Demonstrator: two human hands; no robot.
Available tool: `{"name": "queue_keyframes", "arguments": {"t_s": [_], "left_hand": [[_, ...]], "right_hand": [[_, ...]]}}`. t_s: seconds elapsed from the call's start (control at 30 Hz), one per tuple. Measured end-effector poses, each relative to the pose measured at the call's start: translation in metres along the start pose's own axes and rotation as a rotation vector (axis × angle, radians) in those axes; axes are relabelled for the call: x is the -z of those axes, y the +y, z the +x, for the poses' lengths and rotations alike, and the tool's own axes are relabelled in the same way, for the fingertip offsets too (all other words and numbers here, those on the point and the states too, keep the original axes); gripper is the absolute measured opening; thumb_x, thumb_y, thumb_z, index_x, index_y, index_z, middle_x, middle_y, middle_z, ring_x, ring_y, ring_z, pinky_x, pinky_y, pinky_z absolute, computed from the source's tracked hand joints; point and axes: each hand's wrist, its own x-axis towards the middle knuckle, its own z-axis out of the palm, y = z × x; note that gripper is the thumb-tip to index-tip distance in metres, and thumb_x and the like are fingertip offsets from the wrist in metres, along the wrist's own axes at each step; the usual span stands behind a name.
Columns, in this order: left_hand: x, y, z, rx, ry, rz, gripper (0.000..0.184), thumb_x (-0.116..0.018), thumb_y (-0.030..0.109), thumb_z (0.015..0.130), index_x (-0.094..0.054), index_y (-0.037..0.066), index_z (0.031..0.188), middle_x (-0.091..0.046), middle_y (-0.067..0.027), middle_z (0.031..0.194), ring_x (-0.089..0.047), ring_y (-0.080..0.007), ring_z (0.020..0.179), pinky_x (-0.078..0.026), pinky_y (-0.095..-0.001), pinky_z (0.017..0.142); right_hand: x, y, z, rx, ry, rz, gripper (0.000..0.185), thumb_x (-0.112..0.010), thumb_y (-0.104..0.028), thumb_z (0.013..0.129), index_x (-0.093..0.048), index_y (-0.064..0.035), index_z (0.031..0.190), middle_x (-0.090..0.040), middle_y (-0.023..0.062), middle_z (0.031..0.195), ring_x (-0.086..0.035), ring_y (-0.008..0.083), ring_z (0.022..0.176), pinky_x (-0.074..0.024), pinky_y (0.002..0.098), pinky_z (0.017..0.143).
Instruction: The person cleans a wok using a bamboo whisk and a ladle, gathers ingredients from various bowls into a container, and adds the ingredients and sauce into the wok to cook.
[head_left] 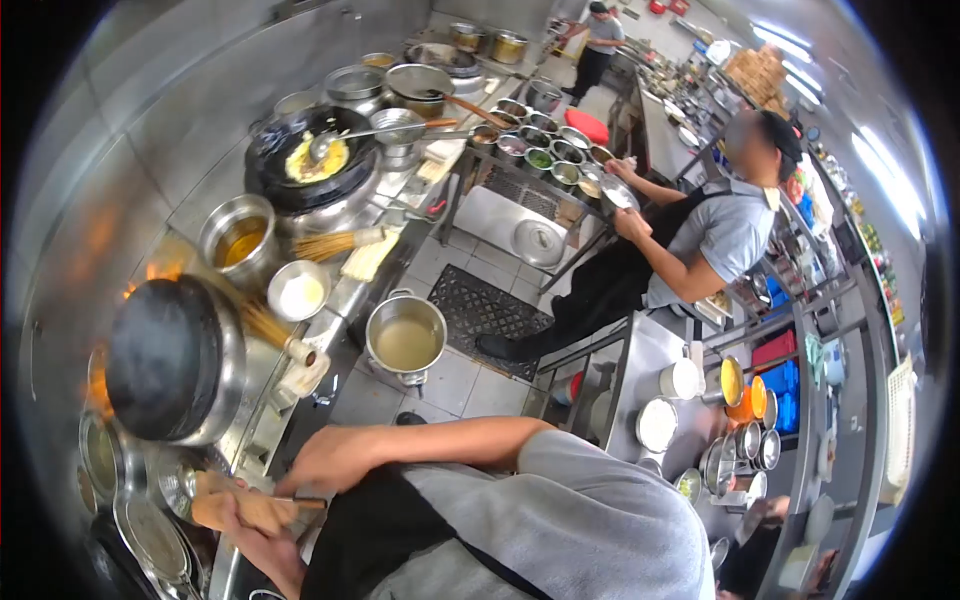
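Note:
My left hand [262, 545], low in the view, is closed around a folded tan cloth [245, 507] beside the stove. A short wooden stick or handle [310, 503] pokes out by the cloth's right end. Just above it is my right hand [325, 458], its fingers pointing down toward the cloth. Those fingers are blurred, so their grip cannot be made out. Ahead of my hands, a dark wok [165, 350] smokes on its burner, with flames around it. Farther off, a second wok [265, 165] holds yellow egg [315, 165] with a ladle [320, 148] resting in it.
Along the stove stand an oil pot [238, 242], a white bowl [298, 291] and bamboo brushes [335, 243]. A large pot of cloudy liquid [405, 338] stands behind. A co-worker [690, 220] holds a metal bowl [616, 192] by ingredient tins [540, 158]. Another person [600, 45] works farther back.

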Motion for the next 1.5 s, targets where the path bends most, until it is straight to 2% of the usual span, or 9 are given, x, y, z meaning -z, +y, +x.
{"name": "queue_keyframes", "arguments": {"t_s": [0.07,0.17,0.43,0.63,0.77,0.93,1.13,1.3,1.5], "left_hand": [[-0.009,-0.019,0.043,-0.09,0.22,0.062,0.035,-0.052,0.033,0.095,-0.053,0.003,0.114,-0.054,-0.0021,0.085,-0.055,-0.0134,0.077,-0.046,-0.0257,0.069],[0.063,-0.044,0.114,-0.042,0.006,0.09,0.031,-0.05,0.032,0.095,-0.053,0.005,0.108,-0.051,-0.0017,0.079,-0.053,-0.0131,0.071,-0.043,-0.0257,0.063],[0.151,-0.117,0.12,0.025,0.433,0.25,0.031,-0.052,0.035,0.09,-0.053,0.008,0.105,-0.053,-0.0029,0.076,-0.051,-0.0161,0.063,-0.04,-0.0276,0.054],[0.148,-0.16,0.102,0.205,0.367,0.258,0.032,-0.053,0.037,0.086,-0.054,0.01,0.103,-0.054,-0.0039,0.073,-0.051,-0.0184,0.056,-0.037,-0.029,0.047],[0.152,-0.164,0.098,0.275,0.328,0.258,0.033,-0.054,0.039,0.083,-0.054,0.012,0.102,-0.055,-0.0045,0.071,-0.05,-0.0199,0.052,-0.035,-0.03,0.042],[0.183,-0.16,0.079,0.397,0.22,0.138,0.033,-0.055,0.041,0.08,-0.054,0.014,0.1,-0.056,-0.0053,0.069,-0.049,-0.0218,0.047,-0.033,-0.0311,0.037],[0.231,-0.152,0.0,0.452,0.393,-0.105,0.021,-0.056,0.018,0.083,-0.051,0.004,0.098,-0.059,-0.0108,0.082,-0.065,-0.0296,0.072,-0.056,-0.0441,0.06],[0.233,-0.121,-0.027,0.448,0.467,-0.189,0.03,-0.07,0.018,0.084,-0.054,0.003,0.105,-0.064,-0.01,0.09,-0.066,-0.0274,0.081,-0.057,-0.0436,0.073],[0.221,-0.09,-0.002,0.088,0.544,0.067,0.032,-0.07,0.011,0.077,-0.055,0.003,0.104,-0.061,-0.0059,0.089,-0.064,-0.0208,0.079,-0.056,-0.0372,0.068]], "right_hand": [[0.037,-0.048,-0.006,0.11,-0.162,0.007,0.051,-0.054,-0.009,0.082,-0.052,-0.0164,0.133,-0.066,0.0177,0.094,-0.062,0.0364,0.09,-0.0481,0.0464,0.074],[0.036,-0.03,-0.01,0.443,0.051,0.261,0.05,-0.056,-0.011,0.083,-0.05,-0.0206,0.132,-0.065,0.0167,0.084,-0.062,0.0368,0.08,-0.048,0.0464,0.069],[0.018,0.145,-0.108,-0.515,0.072,0.508,0.063,-0.059,-0.017,0.084,-0.04,-0.0013,0.141,-0.068,0.0138,0.088,-0.067,0.0249,0.084,-0.0514,0.0355,0.075],[0.096,-0.002,-0.025,0.324,-0.025,0.463,0.072,-0.055,-0.011,0.084,-0.027,-0.0217,0.149,-0.068,0.0119,0.084,-0.066,0.0304,0.082,-0.0509,0.0394,0.072],[0.066,-0.037,0.023,0.61,-0.051,0.286,0.055,-0.056,-0.015,0.084,-0.045,-0.0177,0.138,-0.066,0.0146,0.082,-0.062,0.0364,0.076,-0.0475,0.0434,0.065],[-0.041,0.109,0.06,-0.111,-0.029,0.35,0.045,-0.068,-0.033,0.078,-0.062,-0.0137,0.118,-0.069,0.0133,0.095,-0.067,0.0297,0.09,-0.052,0.0387,0.078],[-0.189,0.246,0.025,-0.509,0.005,0.188,0.094,-0.071,-0.055,0.073,-0.039,0.0067,0.137,-0.046,0.0278,0.136,-0.047,0.0388,0.125,-0.0404,0.0433,0.103],[-0.224,0.23,0.052,-0.728,-0.128,0.598,0.094,-0.073,-0.055,0.075,-0.039,0.0095,0.134,-0.057,0.025,0.122,-0.058,0.0335,0.11,-0.047,0.0388,0.091],[-0.241,0.236,0.077,-0.651,0.127,0.08,0.069,-0.075,-0.04,0.072,-0.046,0.0028,0.118,-0.062,0.0253,0.105,-0.061,0.041,0.097,-0.0493,0.0455,0.083]]}}
